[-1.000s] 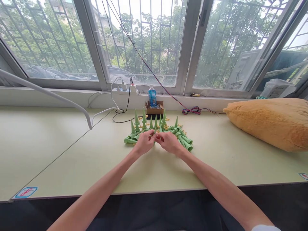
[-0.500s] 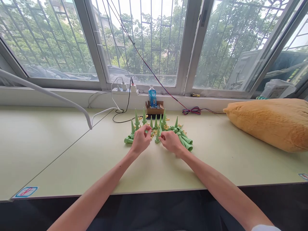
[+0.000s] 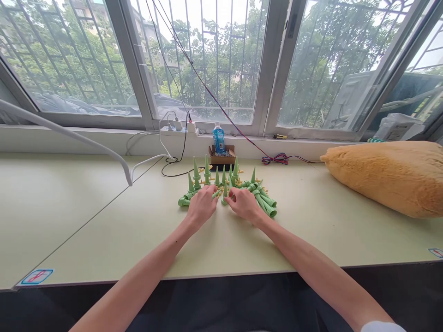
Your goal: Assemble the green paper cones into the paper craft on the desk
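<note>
Several green cones with small yellow parts stand in a cluster on the pale table, among them a tall one (image 3: 206, 168) at the back. My left hand (image 3: 203, 203) is closed on a small green cone (image 3: 216, 193) that lies slantwise at its fingertips. Fingers bent, my right hand (image 3: 243, 203) is closed beside an upright green cone (image 3: 224, 191); whether it grips this cone or something smaller is hidden. More green cones (image 3: 266, 202) lie in a pile right of my right hand, and a few others (image 3: 184, 201) lie left of my left hand.
Behind the cones, a small cardboard box (image 3: 222, 159) holds a blue bottle (image 3: 218, 139). A tan plush cushion (image 3: 384, 177) lies at the right. Bundled cable (image 3: 277, 158) and a power strip (image 3: 175, 131) are near the window. A white curved arm (image 3: 86, 139) crosses the left side.
My left hand has lowered slightly, and a green cone now shows at its fingertips. My right hand has shifted slightly at the upright cone.
</note>
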The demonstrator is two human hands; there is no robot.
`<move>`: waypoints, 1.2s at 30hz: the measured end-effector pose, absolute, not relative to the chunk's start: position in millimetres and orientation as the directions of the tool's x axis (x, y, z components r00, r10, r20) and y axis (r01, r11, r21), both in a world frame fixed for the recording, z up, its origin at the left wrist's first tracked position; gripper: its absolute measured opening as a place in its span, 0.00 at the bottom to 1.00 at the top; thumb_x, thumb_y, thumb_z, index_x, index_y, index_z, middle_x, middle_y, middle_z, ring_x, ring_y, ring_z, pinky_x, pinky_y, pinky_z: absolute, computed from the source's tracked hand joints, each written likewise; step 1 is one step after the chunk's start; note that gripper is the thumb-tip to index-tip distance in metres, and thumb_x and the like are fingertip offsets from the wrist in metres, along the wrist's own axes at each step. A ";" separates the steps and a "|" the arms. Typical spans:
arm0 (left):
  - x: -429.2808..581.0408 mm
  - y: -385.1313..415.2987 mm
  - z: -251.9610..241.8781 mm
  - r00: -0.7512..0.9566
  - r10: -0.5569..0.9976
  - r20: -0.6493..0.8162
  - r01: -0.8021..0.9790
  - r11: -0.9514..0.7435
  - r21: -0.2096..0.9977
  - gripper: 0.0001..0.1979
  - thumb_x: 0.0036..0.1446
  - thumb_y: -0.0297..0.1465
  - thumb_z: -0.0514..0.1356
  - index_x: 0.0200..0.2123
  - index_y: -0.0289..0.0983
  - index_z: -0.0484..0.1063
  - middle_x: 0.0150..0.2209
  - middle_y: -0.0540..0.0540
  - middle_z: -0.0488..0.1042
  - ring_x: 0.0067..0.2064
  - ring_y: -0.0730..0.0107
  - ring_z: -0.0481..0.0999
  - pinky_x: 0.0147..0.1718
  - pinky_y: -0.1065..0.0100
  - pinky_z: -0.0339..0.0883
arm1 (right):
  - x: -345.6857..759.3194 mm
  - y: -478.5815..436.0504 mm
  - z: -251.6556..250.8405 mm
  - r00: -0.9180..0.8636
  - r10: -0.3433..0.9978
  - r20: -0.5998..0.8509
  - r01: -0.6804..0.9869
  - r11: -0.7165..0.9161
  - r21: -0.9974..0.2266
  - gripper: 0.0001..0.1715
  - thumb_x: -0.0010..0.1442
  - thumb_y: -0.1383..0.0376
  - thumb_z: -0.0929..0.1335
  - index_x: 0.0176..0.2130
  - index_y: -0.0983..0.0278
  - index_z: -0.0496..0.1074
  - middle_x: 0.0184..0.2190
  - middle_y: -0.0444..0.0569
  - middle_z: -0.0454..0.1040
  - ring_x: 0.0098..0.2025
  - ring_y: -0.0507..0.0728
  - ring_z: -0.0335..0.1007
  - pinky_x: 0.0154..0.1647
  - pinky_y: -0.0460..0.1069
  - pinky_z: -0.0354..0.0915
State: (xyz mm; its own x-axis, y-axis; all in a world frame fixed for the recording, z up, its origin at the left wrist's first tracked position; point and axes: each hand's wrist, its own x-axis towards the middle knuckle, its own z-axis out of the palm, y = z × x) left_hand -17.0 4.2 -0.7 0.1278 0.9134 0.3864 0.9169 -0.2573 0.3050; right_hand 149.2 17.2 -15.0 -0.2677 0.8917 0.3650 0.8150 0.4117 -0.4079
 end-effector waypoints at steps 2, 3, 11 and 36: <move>-17.0 3.4 0.4 0.129 0.925 0.356 0.934 -0.234 0.268 0.08 0.57 0.30 0.55 0.41 0.39 0.69 0.41 0.42 0.75 0.38 0.58 0.75 0.29 0.66 0.60 | 148.9 17.5 -16.2 -0.264 0.887 0.378 0.802 0.420 -0.425 0.10 0.62 0.58 0.65 0.35 0.63 0.70 0.26 0.46 0.74 0.28 0.53 0.67 0.28 0.46 0.51; -17.2 3.3 0.5 0.132 0.929 0.346 0.939 -0.229 0.255 0.08 0.57 0.31 0.55 0.40 0.39 0.69 0.40 0.42 0.75 0.37 0.57 0.75 0.28 0.66 0.59 | 148.8 17.4 -16.6 -0.265 0.885 0.383 0.795 0.426 -0.432 0.09 0.62 0.59 0.65 0.35 0.62 0.69 0.26 0.45 0.74 0.28 0.53 0.67 0.28 0.45 0.51; -21.0 6.1 -4.0 0.120 0.933 0.340 0.947 -0.210 0.241 0.07 0.57 0.32 0.55 0.40 0.40 0.69 0.39 0.42 0.75 0.36 0.60 0.76 0.27 0.67 0.59 | 147.5 14.1 -15.8 -0.282 0.882 0.377 0.753 0.447 -0.482 0.08 0.61 0.60 0.66 0.37 0.62 0.68 0.26 0.44 0.74 0.28 0.52 0.67 0.27 0.45 0.51; -21.4 7.4 -0.4 0.126 0.956 0.266 0.971 -0.174 0.167 0.08 0.58 0.34 0.53 0.38 0.40 0.68 0.34 0.44 0.77 0.37 0.57 0.76 0.27 0.67 0.57 | 145.2 16.8 -21.9 -0.291 0.841 0.457 0.605 0.532 -0.592 0.06 0.62 0.62 0.64 0.39 0.62 0.67 0.21 0.40 0.69 0.23 0.50 0.62 0.27 0.44 0.53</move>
State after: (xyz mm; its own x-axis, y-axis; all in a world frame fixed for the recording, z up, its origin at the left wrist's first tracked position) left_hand -21.4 7.4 -0.4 0.1256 0.9558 0.2658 0.9706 -0.1739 0.1666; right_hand 145.2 16.8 -21.9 -0.2913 0.8405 0.4568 0.6053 0.5317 -0.5924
